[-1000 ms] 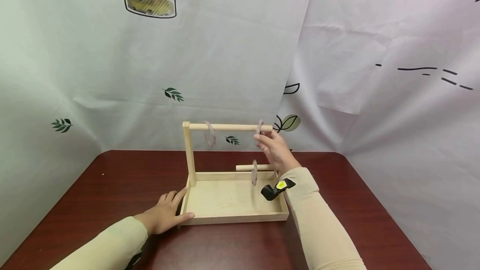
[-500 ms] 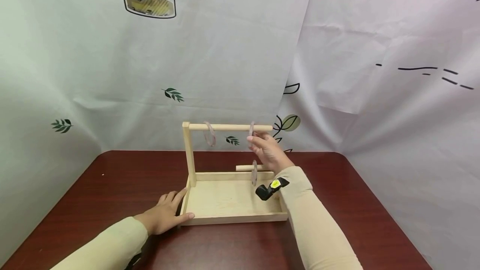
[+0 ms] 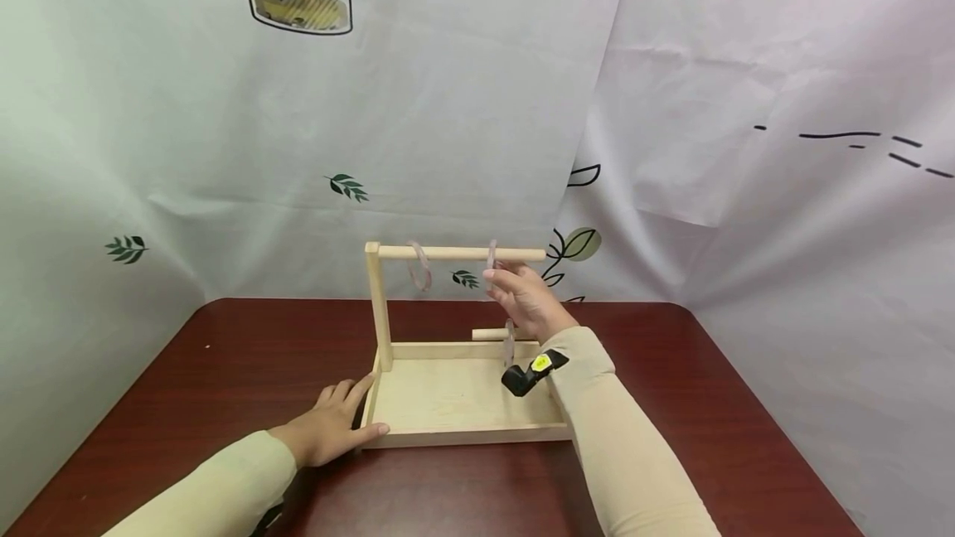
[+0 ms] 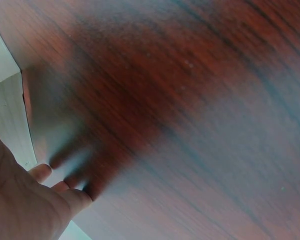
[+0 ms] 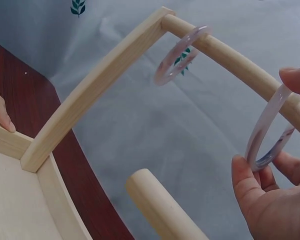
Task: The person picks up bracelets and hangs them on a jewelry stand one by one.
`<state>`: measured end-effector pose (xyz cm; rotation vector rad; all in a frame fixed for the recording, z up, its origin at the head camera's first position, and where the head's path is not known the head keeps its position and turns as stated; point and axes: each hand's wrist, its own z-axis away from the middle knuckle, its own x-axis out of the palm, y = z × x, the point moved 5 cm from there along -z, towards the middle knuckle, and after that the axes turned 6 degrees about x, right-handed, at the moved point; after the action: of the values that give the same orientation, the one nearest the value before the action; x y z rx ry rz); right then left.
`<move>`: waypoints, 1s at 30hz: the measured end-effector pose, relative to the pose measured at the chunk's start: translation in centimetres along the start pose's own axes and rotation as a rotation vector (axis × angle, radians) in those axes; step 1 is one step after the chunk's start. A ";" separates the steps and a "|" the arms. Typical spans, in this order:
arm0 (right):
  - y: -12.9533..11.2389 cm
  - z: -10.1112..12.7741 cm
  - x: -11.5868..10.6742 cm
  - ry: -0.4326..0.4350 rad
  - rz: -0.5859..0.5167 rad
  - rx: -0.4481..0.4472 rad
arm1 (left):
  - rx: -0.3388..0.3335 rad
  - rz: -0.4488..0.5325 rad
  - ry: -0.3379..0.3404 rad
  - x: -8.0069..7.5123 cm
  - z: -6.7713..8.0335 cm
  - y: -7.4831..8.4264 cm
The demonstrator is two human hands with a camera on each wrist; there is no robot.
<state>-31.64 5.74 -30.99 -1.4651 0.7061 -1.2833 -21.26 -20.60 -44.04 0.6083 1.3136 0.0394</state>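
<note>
A pale wooden stand has a shallow tray [image 3: 448, 438], a post [image 3: 378, 305] and an upper rod [image 3: 455, 253]. My right hand [image 3: 530, 301] pinches a translucent pinkish bangle [image 5: 266, 125] that encircles this rod, right of its middle. Thumb above and fingers below hold the ring in the right wrist view. Another bangle [image 5: 182, 55] hangs on the rod nearer the post. A third bangle [image 3: 510, 345] hangs on the short lower rod [image 3: 488, 335], partly behind my right wrist. At the tray's left front corner rests my left hand [image 3: 328, 425], fingers spread, thumb on the rim.
The stand is on a dark red wooden table [image 3: 246, 355]. White printed cloth [image 3: 462, 106] hangs behind and at both sides. A black wrist camera [image 3: 522, 379] is strapped to the right sleeve, over the tray's right part.
My right hand has slid its bangle leftward along the upper rod, away from the free right end. The left hand and the other two bangles have stayed in place.
</note>
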 end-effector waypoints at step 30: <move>0.5 -0.7 1.5 -0.085 0.067 0.037 | 0.005 -0.006 0.025 0.0 0.0 0.2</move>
<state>-31.87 4.03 -31.01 -1.4455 0.6666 -1.1707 -21.22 -20.47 -43.92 0.6105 1.3399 0.0390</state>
